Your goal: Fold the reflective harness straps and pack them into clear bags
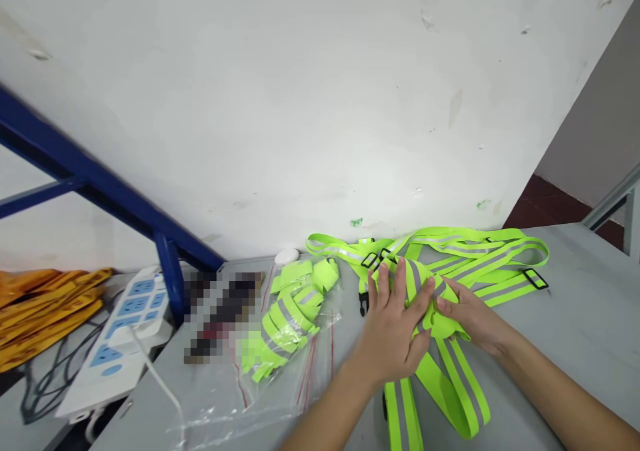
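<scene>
Both hands are at a bunch of neon yellow-green reflective strap, right of centre above the grey table. My left hand lies over its left side with the fingers spread against it. The right side of the bunch is gripped by my right hand, thumb on top. Two strap loops hang down below the hands onto the table. Behind the hands lie more straps of the same kind, with black buckles. Left of my hands, a rolled strap bundle lies on clear plastic bags.
The grey table meets a white wall. At the left are a power strip with a white cable, orange straps and a blue metal frame. A white round object sits near the wall.
</scene>
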`<state>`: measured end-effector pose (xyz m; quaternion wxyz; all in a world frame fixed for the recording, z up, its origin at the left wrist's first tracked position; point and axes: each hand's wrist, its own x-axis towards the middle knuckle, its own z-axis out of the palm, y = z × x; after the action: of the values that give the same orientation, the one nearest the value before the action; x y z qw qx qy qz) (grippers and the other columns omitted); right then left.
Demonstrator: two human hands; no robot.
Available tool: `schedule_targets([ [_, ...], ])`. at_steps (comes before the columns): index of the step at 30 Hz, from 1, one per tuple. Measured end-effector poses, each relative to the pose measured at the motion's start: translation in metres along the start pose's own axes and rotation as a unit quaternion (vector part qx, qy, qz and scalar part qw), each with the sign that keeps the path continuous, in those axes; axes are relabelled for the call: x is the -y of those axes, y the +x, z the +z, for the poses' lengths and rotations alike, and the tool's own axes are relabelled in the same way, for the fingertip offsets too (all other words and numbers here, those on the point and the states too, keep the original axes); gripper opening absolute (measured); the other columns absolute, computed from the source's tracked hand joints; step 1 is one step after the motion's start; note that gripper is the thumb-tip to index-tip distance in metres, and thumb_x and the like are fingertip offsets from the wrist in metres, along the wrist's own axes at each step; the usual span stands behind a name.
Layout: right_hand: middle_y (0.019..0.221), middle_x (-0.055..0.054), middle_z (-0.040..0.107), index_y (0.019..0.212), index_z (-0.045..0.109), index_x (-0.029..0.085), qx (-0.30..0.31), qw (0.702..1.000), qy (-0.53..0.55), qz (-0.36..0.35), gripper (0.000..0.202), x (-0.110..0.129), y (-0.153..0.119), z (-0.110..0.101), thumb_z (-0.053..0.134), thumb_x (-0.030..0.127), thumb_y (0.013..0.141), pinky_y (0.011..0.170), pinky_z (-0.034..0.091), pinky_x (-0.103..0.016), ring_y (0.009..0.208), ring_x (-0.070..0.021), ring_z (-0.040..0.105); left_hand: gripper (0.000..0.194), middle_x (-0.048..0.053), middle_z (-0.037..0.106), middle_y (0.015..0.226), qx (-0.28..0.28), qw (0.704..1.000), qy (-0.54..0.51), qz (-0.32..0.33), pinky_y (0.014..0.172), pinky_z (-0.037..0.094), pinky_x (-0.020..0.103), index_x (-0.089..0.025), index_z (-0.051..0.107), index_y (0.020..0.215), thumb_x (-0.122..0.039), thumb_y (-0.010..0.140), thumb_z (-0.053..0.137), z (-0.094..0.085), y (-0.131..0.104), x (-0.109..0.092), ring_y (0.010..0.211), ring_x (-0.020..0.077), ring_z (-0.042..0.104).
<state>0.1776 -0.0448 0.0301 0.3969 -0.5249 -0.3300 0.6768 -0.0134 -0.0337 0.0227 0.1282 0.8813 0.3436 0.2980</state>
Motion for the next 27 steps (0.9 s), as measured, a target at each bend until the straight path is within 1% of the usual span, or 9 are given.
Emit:
schedule_targets([
  [4, 0.130, -0.011, 0.061, 0.144, 0.039, 0.023, -0.034, 0.999, -0.029, 0.011, 0.105, -0.003, 0.002, 0.004, 0.090, 0.040, 0.053, 0.072, 0.058, -0.035, 0.112, -0.0315, 0.061, 0.073, 0.012, -0.012, 0.160, 0.016, 0.999, 0.024, 0.039, 0.105, 0.008, 0.074, -0.021, 0.015, 0.153, -0.036, 0.089, 0.045, -0.002, -0.004, -0.002, 0.141, 0.0479, -0.014],
  [6, 0.121, -0.008, 0.067, 0.139, 0.046, 0.024, -0.022, 0.999, -0.042, 0.004, 0.096, -0.002, 0.001, 0.007, 0.089, 0.037, 0.055, 0.075, 0.057, -0.036, 0.108, -0.0302, 0.063, 0.064, 0.013, -0.005, 0.161, -0.007, 0.998, 0.007, 0.061, 0.109, 0.010, 0.069, -0.017, 0.020, 0.152, -0.034, 0.093, 0.035, -0.002, -0.005, -0.001, 0.143, 0.0443, -0.010],
  [10, 0.103, -0.005, 0.073, 0.123, 0.061, 0.022, 0.057, 0.996, -0.036, -0.062, 0.067, 0.005, -0.004, 0.016, 0.085, 0.032, 0.060, 0.081, 0.056, -0.039, 0.094, -0.0270, 0.068, 0.048, 0.010, 0.012, 0.161, -0.205, 0.973, -0.051, 0.096, 0.114, 0.017, 0.059, -0.020, 0.044, 0.140, -0.024, 0.096, 0.028, -0.001, -0.006, 0.002, 0.146, 0.0354, 0.012],
  [13, 0.109, -0.006, 0.071, 0.118, 0.065, 0.022, 0.049, 0.994, -0.043, -0.093, 0.061, 0.009, -0.006, 0.020, 0.084, 0.031, 0.061, 0.086, 0.054, -0.040, 0.100, -0.0275, 0.066, 0.040, 0.010, 0.030, 0.155, -0.296, 0.950, -0.087, 0.044, 0.113, 0.028, 0.053, -0.021, 0.053, 0.127, -0.010, 0.094, 0.033, 0.000, -0.002, 0.001, 0.143, 0.0292, 0.026],
  [16, 0.111, -0.006, 0.071, 0.116, 0.065, 0.023, 0.018, 0.989, -0.105, -0.101, 0.055, 0.010, -0.006, 0.020, 0.081, 0.034, 0.064, 0.081, 0.055, -0.039, 0.099, -0.0276, 0.066, 0.029, 0.012, 0.035, 0.152, -0.283, 0.956, -0.079, -0.010, 0.112, 0.028, 0.054, -0.021, 0.055, 0.120, -0.015, 0.093, 0.046, 0.001, 0.003, -0.002, 0.143, 0.0302, 0.025],
  [18, 0.107, -0.005, 0.071, 0.112, 0.065, 0.022, -0.005, 0.976, -0.166, -0.143, 0.049, 0.009, -0.004, 0.019, 0.077, 0.034, 0.066, 0.080, 0.054, -0.038, 0.095, -0.0266, 0.066, 0.029, 0.012, 0.040, 0.147, -0.266, 0.961, -0.062, -0.032, 0.112, 0.027, 0.054, -0.022, 0.054, 0.119, -0.021, 0.090, 0.053, 0.000, 0.005, -0.004, 0.142, 0.0305, 0.026],
  [21, 0.099, -0.003, 0.072, 0.105, 0.065, 0.022, -0.048, 0.946, -0.245, -0.208, 0.041, 0.010, -0.002, 0.018, 0.075, 0.033, 0.067, 0.079, 0.053, -0.037, 0.092, -0.0263, 0.066, 0.031, 0.012, 0.046, 0.139, -0.311, 0.938, -0.122, -0.092, 0.109, 0.031, 0.049, -0.023, 0.047, 0.123, -0.024, 0.092, 0.050, -0.003, 0.008, -0.001, 0.134, 0.0264, 0.036],
  [24, 0.099, -0.004, 0.072, 0.102, 0.066, 0.022, -0.086, 0.938, -0.258, -0.214, 0.041, 0.014, -0.002, 0.019, 0.076, 0.036, 0.064, 0.078, 0.054, -0.038, 0.094, -0.0288, 0.066, 0.020, 0.008, 0.054, 0.116, -0.360, 0.881, -0.206, -0.227, 0.091, 0.044, 0.036, -0.022, 0.049, 0.110, -0.033, 0.095, 0.045, -0.006, 0.011, 0.006, 0.107, 0.0199, 0.053],
  [27, 0.102, -0.005, 0.073, 0.102, 0.067, 0.023, -0.119, 0.944, -0.237, -0.195, 0.044, 0.017, -0.004, 0.020, 0.077, 0.039, 0.062, 0.081, 0.054, -0.040, 0.098, -0.0310, 0.066, 0.022, 0.000, 0.052, 0.081, -0.291, 0.880, -0.250, -0.281, 0.068, 0.044, 0.027, -0.021, 0.049, 0.089, -0.042, 0.094, 0.045, -0.007, 0.012, 0.013, 0.074, 0.0142, 0.052],
])
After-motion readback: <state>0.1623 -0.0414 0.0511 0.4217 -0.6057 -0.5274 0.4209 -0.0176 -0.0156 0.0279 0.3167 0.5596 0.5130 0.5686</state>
